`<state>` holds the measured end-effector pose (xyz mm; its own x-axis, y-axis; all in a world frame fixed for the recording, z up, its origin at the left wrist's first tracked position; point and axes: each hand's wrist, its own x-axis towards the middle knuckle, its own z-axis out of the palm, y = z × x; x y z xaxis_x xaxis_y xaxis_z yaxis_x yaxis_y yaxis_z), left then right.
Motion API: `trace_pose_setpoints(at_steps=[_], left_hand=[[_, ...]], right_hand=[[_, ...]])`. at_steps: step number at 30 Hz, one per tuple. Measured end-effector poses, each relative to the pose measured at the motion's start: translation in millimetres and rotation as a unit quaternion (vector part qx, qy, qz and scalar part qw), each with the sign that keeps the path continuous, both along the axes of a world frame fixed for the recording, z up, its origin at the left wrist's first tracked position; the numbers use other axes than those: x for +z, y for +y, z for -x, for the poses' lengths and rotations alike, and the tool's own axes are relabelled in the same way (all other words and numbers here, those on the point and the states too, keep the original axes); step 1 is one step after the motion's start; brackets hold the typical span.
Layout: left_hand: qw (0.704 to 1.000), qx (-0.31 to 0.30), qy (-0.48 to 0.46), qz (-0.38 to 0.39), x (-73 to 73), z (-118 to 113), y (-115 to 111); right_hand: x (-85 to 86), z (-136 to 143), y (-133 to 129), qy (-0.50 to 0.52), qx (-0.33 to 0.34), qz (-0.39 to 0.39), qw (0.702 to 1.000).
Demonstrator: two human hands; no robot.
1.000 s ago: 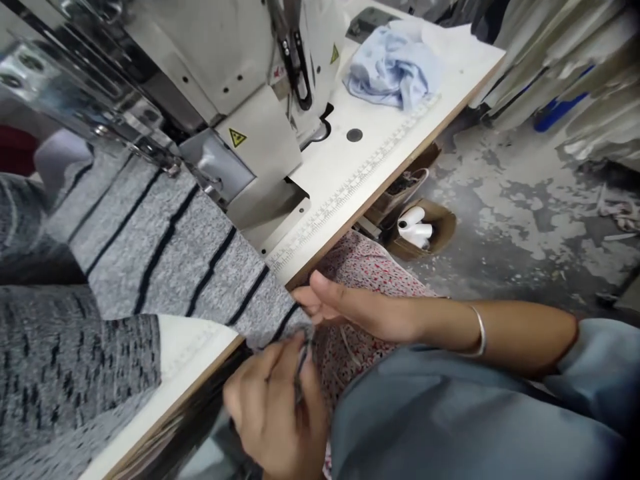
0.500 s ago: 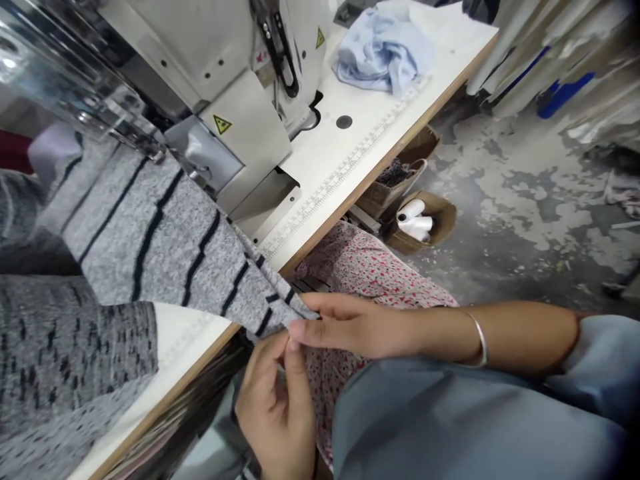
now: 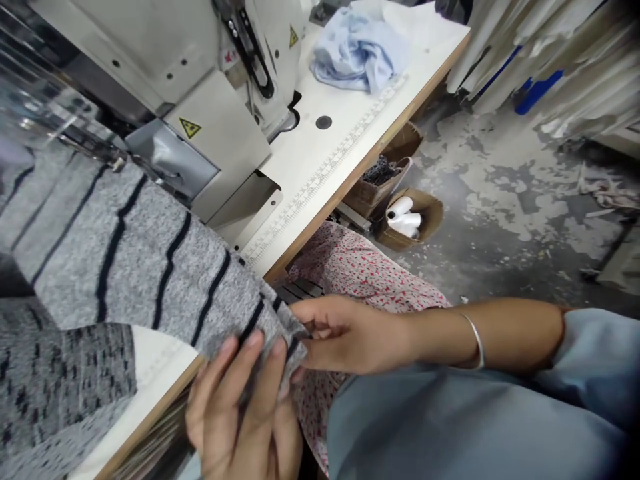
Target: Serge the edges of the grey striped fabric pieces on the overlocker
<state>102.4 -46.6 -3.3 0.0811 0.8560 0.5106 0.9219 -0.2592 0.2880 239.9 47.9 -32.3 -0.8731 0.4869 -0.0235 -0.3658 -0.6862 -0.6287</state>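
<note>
Pinched striped cloth (image 3: 135,267) end, past edge of surface (image 3: 310,207), between right fingers (image 3: 325,350), nearly closed; laid left fingers (image 3: 237,377) on top, slightly spread, couldn't tell if gripping.

fabric (image 3: 137,267) heathered grey, black-striped; tabletop (image 3: 305,157) white; bangle (image 3: 477,337) silver; sleeve (image 3: 597,347) blue-grey

Sewing workshop: striped fabric (image 3: 137,267) at sewing machine (image 3: 230,130), ruler-marked table (image 3: 300,153), boxed thread cones (image 3: 407,225).

Striped fabric (image 3: 135,267), left: knitted cloth, matt, slightly rough. Tabletop (image 3: 300,157): smooth; its edge strip (image 3: 325,209) appears wooden. Machine housing (image 3: 227,127): smooth, painted-looking. Bangle (image 3: 477,337): shiny metal. Floor (image 3: 490,183), right: matt, patchily worn.
</note>
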Motion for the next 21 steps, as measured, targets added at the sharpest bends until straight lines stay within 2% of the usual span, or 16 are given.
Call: trace_pose_setpoints(at_steps=[4,8,14,18,21], left_hand=[[0.991,-0.022,0.125,-0.04,-1.2,3.4,-3.2],[0.992,0.0,0.126,-0.006,-5.9,2.0,0.4],[0.99,-0.054,0.129,-0.022,-3.9,8.2,2.0],[0.988,-0.018,0.153,-0.017,-4.6,0.2,2.9],[0.989,0.02,0.146,-0.032,-14.5,-12.7,0.8]], right_hand=[[5.5,-6.8,-4.1,-0.029,-0.007,-0.031,0.999],[3.0,-10.0,-6.0,-0.121,-0.036,-0.098,0.987],[1.7,-13.6,-2.4,-0.148,-0.033,-0.158,0.976],[7.8,-18.8,-0.4,-0.171,-0.012,-0.16,0.972],[8.4,-19.3,0.1,-0.145,0.005,-0.115,0.983]])
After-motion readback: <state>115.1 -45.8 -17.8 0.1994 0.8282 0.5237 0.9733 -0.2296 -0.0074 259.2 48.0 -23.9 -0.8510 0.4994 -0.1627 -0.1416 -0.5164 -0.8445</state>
